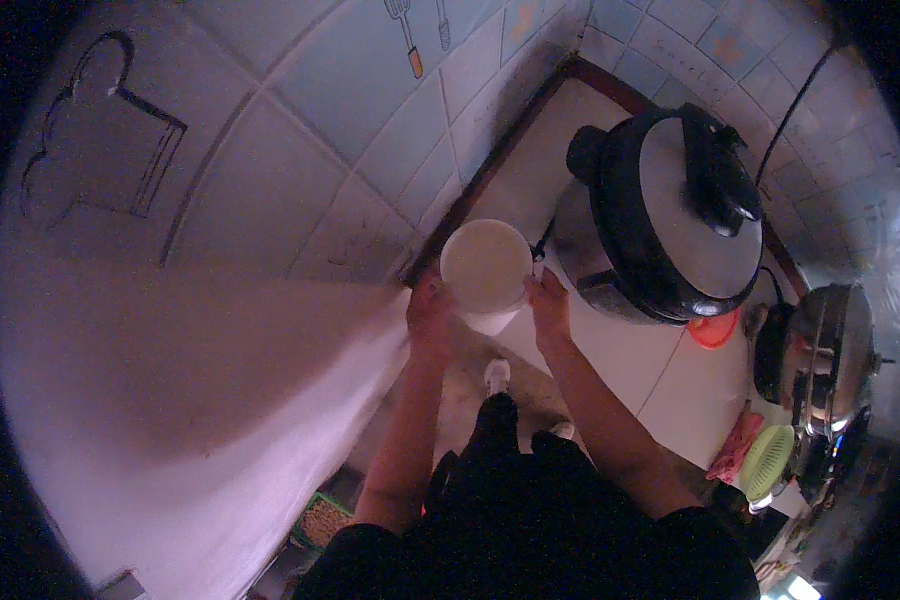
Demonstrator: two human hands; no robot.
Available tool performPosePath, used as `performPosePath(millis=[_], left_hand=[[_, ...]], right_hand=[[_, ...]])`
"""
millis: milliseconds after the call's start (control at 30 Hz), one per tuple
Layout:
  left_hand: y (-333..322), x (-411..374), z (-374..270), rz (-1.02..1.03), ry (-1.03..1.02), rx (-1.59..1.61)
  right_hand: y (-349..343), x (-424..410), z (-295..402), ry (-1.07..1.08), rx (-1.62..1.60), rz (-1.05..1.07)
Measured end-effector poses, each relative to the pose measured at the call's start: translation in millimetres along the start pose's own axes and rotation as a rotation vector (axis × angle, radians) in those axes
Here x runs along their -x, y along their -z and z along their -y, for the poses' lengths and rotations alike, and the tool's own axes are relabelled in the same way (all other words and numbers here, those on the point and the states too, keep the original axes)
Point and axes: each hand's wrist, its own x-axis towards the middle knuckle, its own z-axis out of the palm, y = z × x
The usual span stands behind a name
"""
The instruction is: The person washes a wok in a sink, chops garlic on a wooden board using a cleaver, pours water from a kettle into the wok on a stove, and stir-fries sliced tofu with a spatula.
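A round, pale pot or bowl (pixel 486 266) is held between my two hands, near the tiled counter's left end. My left hand (pixel 428 304) grips its left side; my right hand (pixel 548 298) grips its right side, at what looks like a small handle. The inside looks uniformly pale, and I cannot tell what it contains. To the right of it stands a large electric cooker (pixel 664 217) with a black rim, its lid closed. A red round plastic item (pixel 713 328) shows partly beneath the cooker's near edge.
Tiled wall (pixel 345 142) rises on the left and behind the counter (pixel 630 367). Farther right are a lidded metal pan (pixel 832 360), a green plastic basket (pixel 767 463) and a pink cloth (pixel 736 448). A green crate (pixel 322 520) is at lower left, near the floor.
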Motion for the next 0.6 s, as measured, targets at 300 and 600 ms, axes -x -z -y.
performPosePath(millis=[300,600], left_hand=[[10.9,-26.6,-2.1,0.17,0.077,-0.341],[9.9,-12.7,-1.2,0.047,0.121,-0.414]], right_hand=[[-8.2,16.1,48.7,-0.127,-0.013,0.064],[-7.8,18.0,40.6,-0.075,0.035,0.109]])
